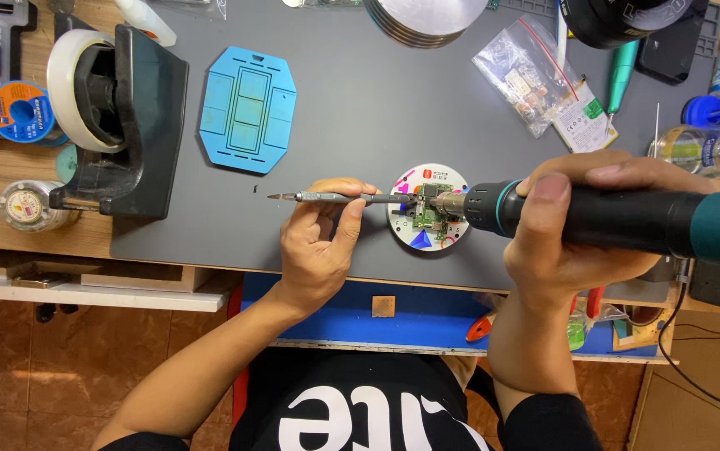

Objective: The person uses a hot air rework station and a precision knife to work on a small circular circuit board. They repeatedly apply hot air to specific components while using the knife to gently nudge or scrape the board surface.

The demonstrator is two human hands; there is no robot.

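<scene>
I see my left hand (320, 242) closed in a pinch grip on a slim grey tweezer tool (335, 198), thumb and fingers wrapped round its shaft, the pointed end sticking out to the left and the working end reaching right onto a small green circuit board (428, 214). My right hand (573, 221) is wrapped fully shut round the fat black-and-teal handle of a hot air tool (618, 219), its metal nozzle lying just beside the board, almost touching it. The board sits on one round white holder disc (452, 179) with red, blue and green patches, on the grey mat (335, 92) that covers the counter.

Around it, nothing blocks the way to the board except the two tools themselves. To the left lie one light blue plastic tray (248, 108), flat and with its compartments holding nothing I can make out, and one black tape dispenser (122, 125) carrying a single white roll. Off the mat at the left edge I count two small spools (19, 110). At the top sits a stack of round metal discs (426, 18), partly cut off. To the right of the disc, one clear plastic bag (535, 71) holds small parts, too small to tell apart, with one teal pen-like tool (621, 75) beside it.
</scene>
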